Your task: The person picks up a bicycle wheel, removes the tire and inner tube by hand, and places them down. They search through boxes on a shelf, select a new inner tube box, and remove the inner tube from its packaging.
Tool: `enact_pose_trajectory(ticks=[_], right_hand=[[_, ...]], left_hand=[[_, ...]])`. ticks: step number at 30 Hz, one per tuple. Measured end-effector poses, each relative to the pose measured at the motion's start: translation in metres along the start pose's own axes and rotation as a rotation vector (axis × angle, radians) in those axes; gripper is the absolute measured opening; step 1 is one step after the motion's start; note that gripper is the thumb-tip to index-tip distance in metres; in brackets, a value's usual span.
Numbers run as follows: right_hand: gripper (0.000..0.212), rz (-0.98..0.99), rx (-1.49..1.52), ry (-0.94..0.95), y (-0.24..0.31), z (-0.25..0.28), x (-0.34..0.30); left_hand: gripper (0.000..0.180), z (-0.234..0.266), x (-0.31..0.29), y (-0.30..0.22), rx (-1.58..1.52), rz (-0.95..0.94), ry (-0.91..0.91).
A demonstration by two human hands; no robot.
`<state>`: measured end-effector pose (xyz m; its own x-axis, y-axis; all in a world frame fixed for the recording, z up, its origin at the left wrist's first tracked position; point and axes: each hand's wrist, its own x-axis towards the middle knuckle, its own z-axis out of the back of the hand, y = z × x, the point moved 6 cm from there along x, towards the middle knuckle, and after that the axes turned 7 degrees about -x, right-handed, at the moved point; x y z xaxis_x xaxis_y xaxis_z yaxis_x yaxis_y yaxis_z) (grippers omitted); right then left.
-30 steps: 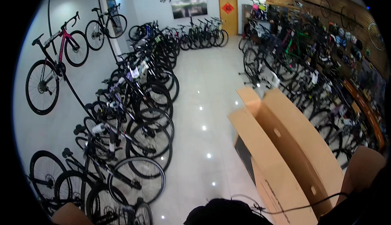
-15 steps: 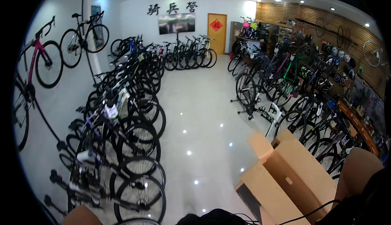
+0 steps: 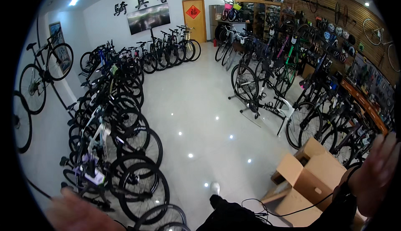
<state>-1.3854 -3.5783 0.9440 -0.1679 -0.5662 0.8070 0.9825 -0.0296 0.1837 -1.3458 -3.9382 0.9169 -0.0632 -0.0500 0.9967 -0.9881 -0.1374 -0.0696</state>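
My left hand (image 3: 79,211) is at the lower left, blurred by motion, in front of the row of parked bikes; its fingers cannot be made out. At the right edge my right hand (image 3: 378,174) is raised, also blurred, its fingers stretched upward with nothing seen in them. Left of it on the floor stands an open cardboard box (image 3: 288,168) with its flaps spread. A thin black cable (image 3: 292,213) runs from near my right arm across the box to my dark-clothed leg. My white shoe (image 3: 214,188) shows on the floor.
Bikes (image 3: 144,189) line the left side, with wheels jutting into the pale tiled floor (image 3: 196,105). More bikes stand along the right, among them a white-framed bike (image 3: 286,107) by a floor stand. A wooden workbench (image 3: 365,105) and tool wall lie beyond. A door (image 3: 194,28) is at the back.
The view has swung right and tilted, so the room sits further left. Both hands have come up into view, the right one above the box. My leg and white shoe now show.
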Motion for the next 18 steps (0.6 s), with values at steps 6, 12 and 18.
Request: enact_pose_trajectory(ticks=[6, 12, 18], right_hand=[[0.018, -0.207, 0.028, -0.127, -0.188, -0.028, 0.047], [0.025, -0.513, 0.299, 0.151, -0.519, -0.147, 0.095], [0.032, -0.858, -0.128, 0.526, -0.81, -0.25, 0.024]], left_hand=[[0.028, 0.069, -0.135, 0.296, 0.668, 0.84, 0.699], [0.035, 0.264, -0.414, 0.463, 0.541, 1.701, 0.675], [0.039, 0.23, -0.386, 0.619, 0.698, 1.981, 0.694]])
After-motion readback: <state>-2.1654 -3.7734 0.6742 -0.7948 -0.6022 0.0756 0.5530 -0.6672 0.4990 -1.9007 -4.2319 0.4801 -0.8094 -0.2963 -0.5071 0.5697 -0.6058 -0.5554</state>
